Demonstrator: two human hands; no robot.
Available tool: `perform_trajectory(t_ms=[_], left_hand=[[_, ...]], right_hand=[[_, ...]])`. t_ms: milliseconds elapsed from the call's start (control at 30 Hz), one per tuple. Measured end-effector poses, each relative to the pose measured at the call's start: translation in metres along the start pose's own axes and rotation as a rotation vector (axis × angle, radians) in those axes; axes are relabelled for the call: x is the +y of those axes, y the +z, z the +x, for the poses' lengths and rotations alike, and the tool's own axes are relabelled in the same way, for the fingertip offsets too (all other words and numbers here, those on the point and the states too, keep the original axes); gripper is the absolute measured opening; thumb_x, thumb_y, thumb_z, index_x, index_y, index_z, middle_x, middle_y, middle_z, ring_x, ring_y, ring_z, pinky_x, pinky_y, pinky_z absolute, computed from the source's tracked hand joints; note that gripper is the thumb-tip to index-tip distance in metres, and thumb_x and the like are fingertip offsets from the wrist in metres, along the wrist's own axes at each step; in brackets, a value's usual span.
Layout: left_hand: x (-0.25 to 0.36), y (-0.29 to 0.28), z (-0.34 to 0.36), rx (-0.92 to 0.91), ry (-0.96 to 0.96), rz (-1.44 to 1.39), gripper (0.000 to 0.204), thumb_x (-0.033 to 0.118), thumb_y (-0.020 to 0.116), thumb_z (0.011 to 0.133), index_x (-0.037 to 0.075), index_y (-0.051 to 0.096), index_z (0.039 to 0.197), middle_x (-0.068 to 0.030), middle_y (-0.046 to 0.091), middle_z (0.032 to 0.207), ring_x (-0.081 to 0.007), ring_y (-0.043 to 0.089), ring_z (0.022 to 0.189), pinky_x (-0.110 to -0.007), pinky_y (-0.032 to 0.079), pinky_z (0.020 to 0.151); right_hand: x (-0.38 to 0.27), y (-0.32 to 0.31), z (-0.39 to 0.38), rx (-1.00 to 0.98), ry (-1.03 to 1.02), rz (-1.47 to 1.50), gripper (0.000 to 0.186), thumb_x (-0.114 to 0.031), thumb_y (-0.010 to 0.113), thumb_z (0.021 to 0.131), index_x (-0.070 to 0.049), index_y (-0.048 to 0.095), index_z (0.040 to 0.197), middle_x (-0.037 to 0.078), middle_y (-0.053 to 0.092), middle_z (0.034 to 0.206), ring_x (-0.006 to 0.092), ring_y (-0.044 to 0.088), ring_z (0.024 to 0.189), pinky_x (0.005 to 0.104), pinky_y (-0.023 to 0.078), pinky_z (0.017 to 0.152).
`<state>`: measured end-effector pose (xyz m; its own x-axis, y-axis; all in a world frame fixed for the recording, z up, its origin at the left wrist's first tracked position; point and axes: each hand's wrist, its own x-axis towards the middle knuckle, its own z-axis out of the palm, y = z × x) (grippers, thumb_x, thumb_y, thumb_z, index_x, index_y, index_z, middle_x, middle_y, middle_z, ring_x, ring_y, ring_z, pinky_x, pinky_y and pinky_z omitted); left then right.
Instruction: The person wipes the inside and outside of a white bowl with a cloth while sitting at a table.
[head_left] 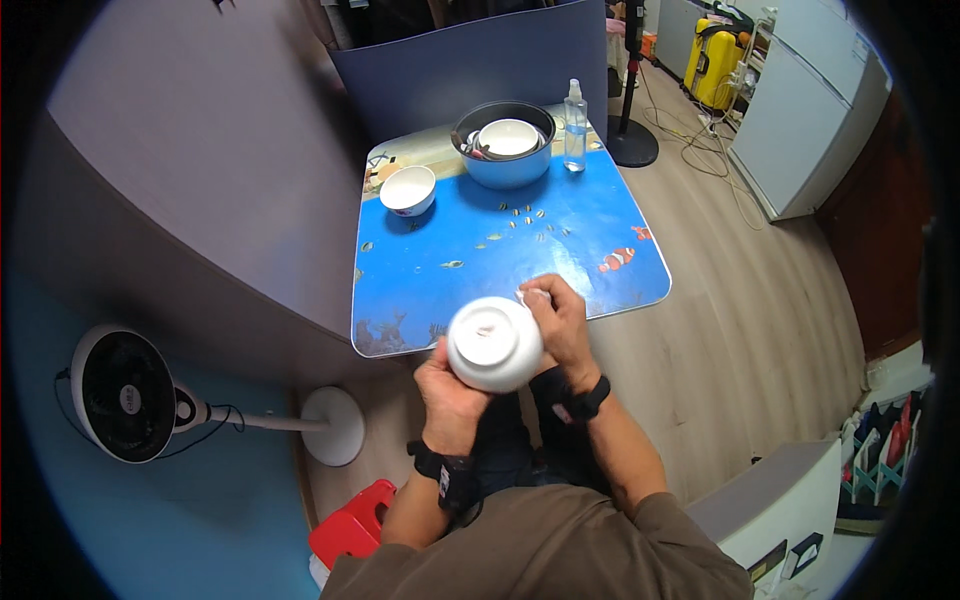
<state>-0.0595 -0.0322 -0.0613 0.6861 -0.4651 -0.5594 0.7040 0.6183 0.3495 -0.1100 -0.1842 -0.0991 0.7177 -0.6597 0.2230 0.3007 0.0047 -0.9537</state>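
Note:
A white bowl (493, 345) is tipped over in front of me, its round foot turned up towards me. My left hand (449, 397) is closed on the bowl's lower left side. Against its upper right side, my right hand (562, 325) pinches a small white wad (536, 294), either tissue or cloth. Most of that wad is hidden by the fingers. On the blue table beyond, a second white bowl (408, 190) stands upright at the left. A deep blue-grey pot (507, 170) holds another white bowl (508, 137) and some utensils. A clear spray bottle (575, 130) stands beside the pot.
The sea-print table (470, 265) stands against a grey-purple panel (480, 65). A white fan (130, 395) is at the left, near a red plastic stool (350, 525). Cables (690, 125), a yellow suitcase (712, 65) and a pale fridge (805, 105) are at the far right.

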Motion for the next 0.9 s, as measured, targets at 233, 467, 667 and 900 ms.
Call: perform_trajectory(t_ms=[233, 467, 667, 900], left_hand=[[-0.001, -0.022, 0.013, -0.010, 0.023, 0.028, 0.041, 0.029, 0.050, 0.096, -0.003, 0.057, 0.122, -0.0180, 0.060, 0.126, -0.0341, 0.056, 0.118, -0.053, 0.040, 0.107], [0.025, -0.012, 0.022, -0.033, 0.146, 0.018, 0.040, 0.028, 0.050, 0.097, -0.003, 0.057, 0.122, -0.0177, 0.059, 0.127, -0.0333, 0.056, 0.119, -0.051, 0.042, 0.105], [0.011, -0.029, 0.024, -0.072, 0.328, 0.227, 0.034, 0.019, 0.059, 0.094, -0.003, 0.058, 0.120, -0.0151, 0.063, 0.120, -0.0277, 0.061, 0.110, -0.041, 0.047, 0.098], [-0.012, -0.017, 0.000, -0.313, 0.414, 0.689, 0.025, 0.013, 0.062, 0.091, -0.006, 0.066, 0.109, -0.0078, 0.069, 0.098, -0.0135, 0.064, 0.085, -0.027, 0.051, 0.078]], right_hand=[[0.002, -0.010, -0.011, -0.094, 0.015, -0.046, 0.014, -0.012, 0.060, 0.091, 0.000, 0.065, 0.095, 0.002, 0.064, 0.083, 0.0076, 0.056, 0.074, 0.0236, 0.045, 0.066], [-0.005, -0.010, -0.060, -0.366, -0.187, -0.151, 0.010, -0.003, 0.061, 0.087, 0.000, 0.064, 0.096, 0.004, 0.063, 0.084, 0.0111, 0.058, 0.071, 0.0252, 0.046, 0.063], [-0.016, -0.014, -0.059, -0.034, -0.217, -0.015, 0.021, 0.002, 0.065, 0.088, 0.000, 0.060, 0.108, 0.004, 0.062, 0.093, 0.0121, 0.059, 0.083, 0.0263, 0.050, 0.074], [-0.050, 0.003, -0.038, -0.191, -0.597, -0.434, 0.024, 0.007, 0.069, 0.078, 0.001, 0.062, 0.100, 0.013, 0.062, 0.089, 0.0232, 0.064, 0.076, 0.0319, 0.052, 0.066]])
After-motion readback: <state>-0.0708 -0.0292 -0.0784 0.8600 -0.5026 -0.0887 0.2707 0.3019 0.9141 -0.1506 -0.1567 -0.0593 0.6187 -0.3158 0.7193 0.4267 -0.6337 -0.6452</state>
